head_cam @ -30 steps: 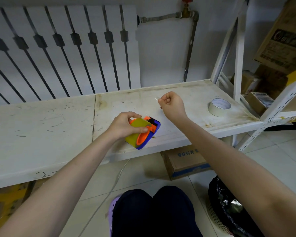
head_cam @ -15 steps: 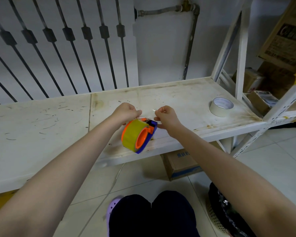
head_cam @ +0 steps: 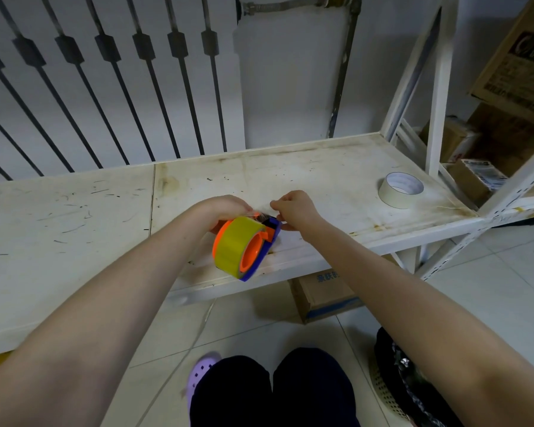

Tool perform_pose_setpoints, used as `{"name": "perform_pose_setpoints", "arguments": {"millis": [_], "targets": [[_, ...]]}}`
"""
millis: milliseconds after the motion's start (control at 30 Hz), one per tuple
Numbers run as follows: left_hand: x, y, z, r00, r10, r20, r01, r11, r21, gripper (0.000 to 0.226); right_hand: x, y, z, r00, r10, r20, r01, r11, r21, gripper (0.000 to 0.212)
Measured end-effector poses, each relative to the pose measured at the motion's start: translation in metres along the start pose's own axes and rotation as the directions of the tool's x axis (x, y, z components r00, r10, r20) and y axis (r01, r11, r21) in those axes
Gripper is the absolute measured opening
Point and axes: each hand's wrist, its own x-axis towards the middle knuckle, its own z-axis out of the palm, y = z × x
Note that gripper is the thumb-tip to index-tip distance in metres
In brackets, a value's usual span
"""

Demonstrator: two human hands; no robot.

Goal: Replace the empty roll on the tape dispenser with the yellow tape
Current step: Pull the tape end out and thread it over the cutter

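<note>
Left of the tape dispenser (head_cam: 253, 254): left hand (head_cam: 225, 209), fingers curled round its far end, holding it tilted above the near edge of the surface (head_cam: 74, 241). On the dispenser's hub: yellow tape (head_cam: 233, 246), seated, axis roughly left to right. Just right of the dispenser's cutter end: right hand (head_cam: 296, 209), fingertips pinching what appears to be the tape's free end; judged nearer for threading. Well right of the dispenser: empty roll (head_cam: 400, 189), flat on the surface.

Glossy yellow tape (head_cam: 233, 245), smooth plastic dispenser (head_cam: 267, 241), scuffed matt shelf (head_cam: 74, 229)
</note>
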Motion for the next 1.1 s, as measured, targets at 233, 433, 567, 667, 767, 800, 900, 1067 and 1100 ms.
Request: {"name": "perform_pose_setpoints", "arguments": {"millis": [233,433,567,667,767,800,900,1067,1100], "targets": [[0.003,-0.003,0.002,0.996,0.084,-0.042,-0.085,0.996,-0.030,0.038,0.009,-0.004,-0.005,1.000,-0.002,-0.016,0.000,0.991,-0.132,0.017],[0.001,-0.006,0.002,0.988,0.133,-0.077,-0.138,0.988,-0.066,0.045,0.014,-0.001,-0.006,0.999,0.038,0.014,-0.035,0.979,-0.200,0.031],[-0.001,-0.006,0.002,0.986,0.142,-0.082,-0.149,0.986,-0.079,0.043,0.018,-0.002,-0.005,0.999,0.040,0.024,-0.033,0.969,-0.245,0.030],[-0.002,-0.006,0.002,0.983,0.162,-0.090,-0.168,0.984,-0.066,0.042,0.020,-0.003,-0.004,0.999,0.037,0.020,-0.030,0.962,-0.270,0.028],[-0.001,-0.006,0.003,0.980,0.180,-0.088,-0.185,0.981,-0.055,0.042,0.020,-0.004,-0.004,1.000,-0.008,0.025,0.015,0.960,-0.281,0.020],[-0.001,-0.007,0.003,0.979,0.183,-0.091,-0.188,0.981,-0.050,0.042,0.021,-0.003,-0.004,0.999,-0.030,0.033,0.038,0.960,-0.277,0.016],[0.002,-0.007,0.002,0.973,0.194,-0.122,-0.200,0.979,-0.041,0.041,0.019,-0.003,-0.009,0.998,-0.043,0.045,0.052,0.976,-0.209,0.026],[0.003,-0.005,0.002,0.968,0.220,-0.124,-0.216,0.976,0.039,0.045,0.013,-0.002,-0.008,0.970,-0.237,-0.059,0.230,0.968,-0.104,0.015],[0.002,-0.005,0.002,0.964,0.229,-0.134,-0.227,0.974,0.028,0.040,0.011,-0.001,-0.008,0.969,-0.239,-0.059,0.237,0.971,-0.041,0.011]]}}
